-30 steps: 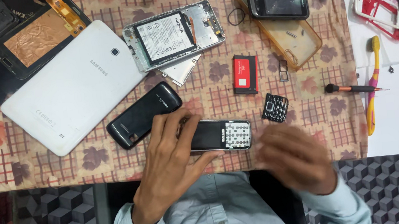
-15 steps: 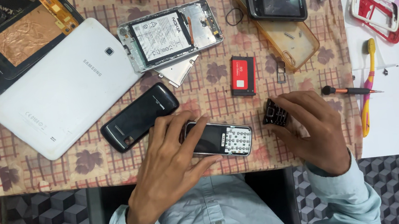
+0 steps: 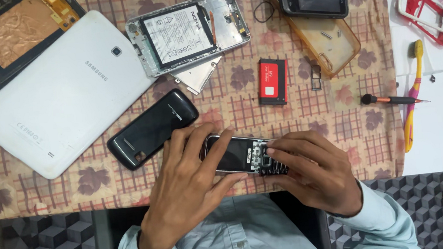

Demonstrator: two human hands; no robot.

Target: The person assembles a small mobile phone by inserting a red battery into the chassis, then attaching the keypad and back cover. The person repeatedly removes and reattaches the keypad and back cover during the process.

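Right hand point(image 3: 318, 177) moved onto keypad phone point(image 3: 238, 154), black phone point(image 3: 151, 128) beside.

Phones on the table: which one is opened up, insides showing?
The silver phone beside the white tablet: back off, battery exposed. The other phones are closed.

Phone repair bench: opened handsets point(image 3: 188, 33), loose battery point(image 3: 273, 80), screwdriver point(image 3: 392, 100), tablet point(image 3: 62, 96).

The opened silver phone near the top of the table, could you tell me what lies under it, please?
A thin silvery metal plate sticks out from under the opened silver phone at its lower edge, on the patterned tablecloth. The rest of the plate is covered.
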